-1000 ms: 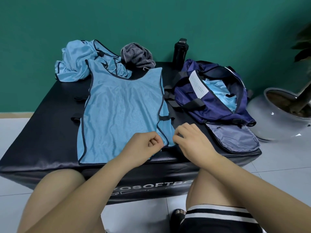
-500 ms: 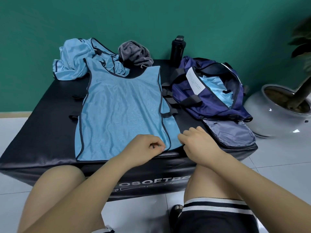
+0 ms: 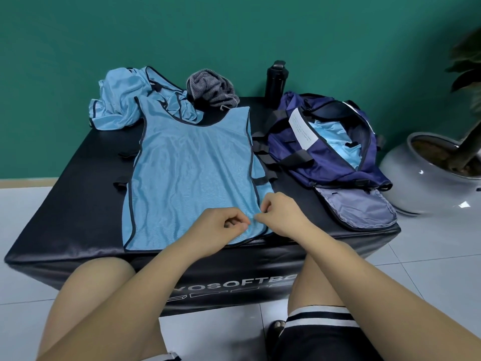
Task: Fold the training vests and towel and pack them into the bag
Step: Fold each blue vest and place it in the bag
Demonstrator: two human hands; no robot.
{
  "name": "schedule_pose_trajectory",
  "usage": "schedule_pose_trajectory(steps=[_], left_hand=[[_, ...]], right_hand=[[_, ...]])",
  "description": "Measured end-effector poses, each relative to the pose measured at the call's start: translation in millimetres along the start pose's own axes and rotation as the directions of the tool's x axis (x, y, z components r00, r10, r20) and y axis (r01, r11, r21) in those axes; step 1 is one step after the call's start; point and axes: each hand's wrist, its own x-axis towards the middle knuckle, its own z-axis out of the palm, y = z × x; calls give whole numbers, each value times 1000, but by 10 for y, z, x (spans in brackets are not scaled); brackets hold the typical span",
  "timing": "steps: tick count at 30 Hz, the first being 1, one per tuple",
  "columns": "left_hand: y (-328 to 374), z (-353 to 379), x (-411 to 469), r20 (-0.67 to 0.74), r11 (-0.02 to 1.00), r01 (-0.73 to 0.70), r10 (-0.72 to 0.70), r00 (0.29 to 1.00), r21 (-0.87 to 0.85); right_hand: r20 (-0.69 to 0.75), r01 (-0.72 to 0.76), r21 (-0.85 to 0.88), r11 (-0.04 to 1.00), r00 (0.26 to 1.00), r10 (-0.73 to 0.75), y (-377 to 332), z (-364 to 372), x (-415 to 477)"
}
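Both left hand [image 3: 218, 227] and right hand [image 3: 283, 217] pinch the vest [image 3: 187, 173] on a black box [image 3: 65, 204], green wall [image 3: 234, 35] behind.

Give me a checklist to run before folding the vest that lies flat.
1. The flat vest lies smooth on the black box: ok.
2. The left hand and right hand pinch its near hem: ok.
3. The bag is open: ok.
4. Room left inside the bag: cannot tell.
5. The crumpled vest and towel are folded: not ok.
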Motion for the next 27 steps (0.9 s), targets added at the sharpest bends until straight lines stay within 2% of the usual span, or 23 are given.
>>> schedule_pose_trajectory(steps=[6,13,17,20,23,27], left_hand=[[23,-1,7,-30,999,-26,26,999,20],[-71,26,24,-22,995,-6,9,1000,96],[-69,25,17,-18,995,2,0,1000,98],[-53,13,14,-17,995,10,-8,1000,103],[-33,5,7,-13,996,16,-15,1000,85],[-6,-66,-24,14,998,41,-42,999,38]], right_hand=[[-66,-101,308,946,990,127,53,-199,-58],[72,-193,231,954,981,181,177,-201,-97],[-40,-134,268,954,988,150,208,-258,-116],[-58,-122,171,978,989,134,274,-243,-150],[-88,-104,-42,994,991,100,325,-192,-161],[-204,9,-344,939,975,-85,283,-165,-162]])
